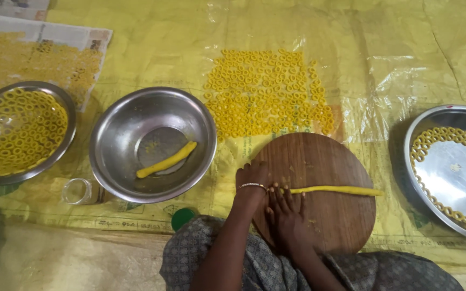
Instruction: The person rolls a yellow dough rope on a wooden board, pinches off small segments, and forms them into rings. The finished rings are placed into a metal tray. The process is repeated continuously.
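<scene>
Where both hands press flat, fingers [286, 200] spread, dough rope [334, 190] under fingertips, round wooden board [330, 215].

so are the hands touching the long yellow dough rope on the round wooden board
Touching. The head view shows the right hand fingers and the left hand lying over the left end of the long yellow dough rope.

I count three round steel vessels: a bowl of yellow dough rings [20, 131], a deep bowl with one short dough roll [152, 143], and a wide plate rimmed with rings [454, 170]. One round wooden board [319, 188] carries one long thin yellow dough rope [335, 190]. There is also one small clear glass jar [79, 191], one green lid [182, 218], and loose rings past counting on the yellow plastic sheet [395, 48].
</scene>
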